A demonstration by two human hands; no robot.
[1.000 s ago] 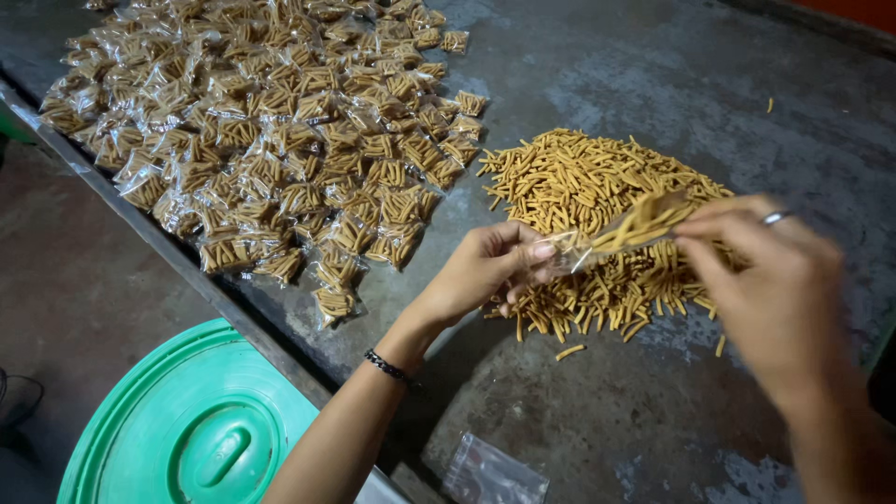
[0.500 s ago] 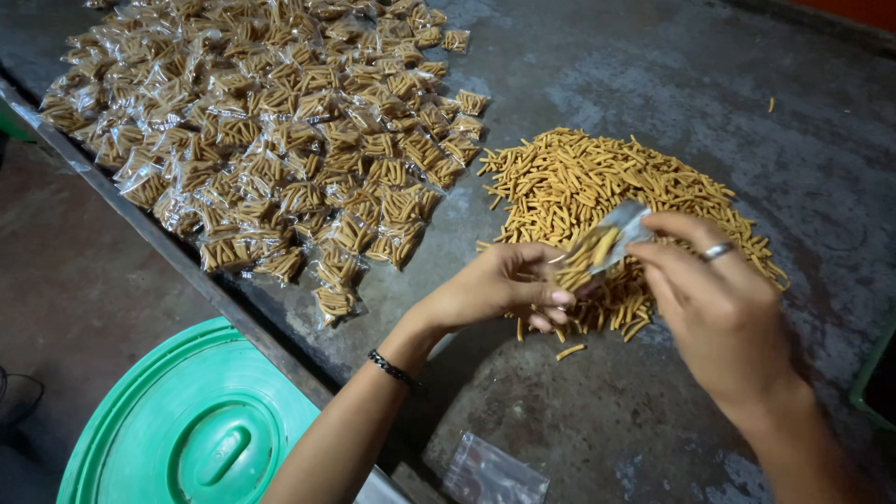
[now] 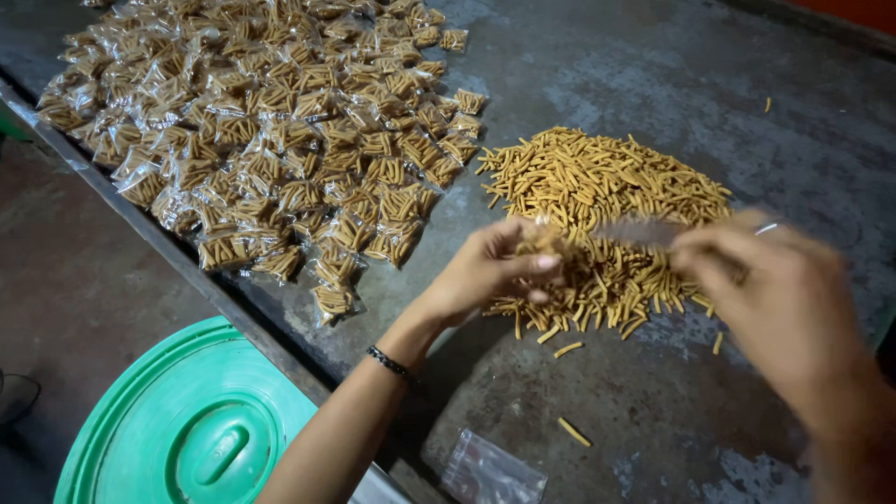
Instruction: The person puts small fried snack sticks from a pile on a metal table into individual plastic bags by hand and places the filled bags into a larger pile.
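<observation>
clear filled snack packets (image 3: 271, 140): heaped upper left | empty clear bag (image 3: 492, 471): bottom edge

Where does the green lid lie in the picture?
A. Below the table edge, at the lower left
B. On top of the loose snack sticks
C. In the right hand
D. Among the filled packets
A: the green lid lies lower left, beyond the table edge, apart from sticks and packets.
</observation>
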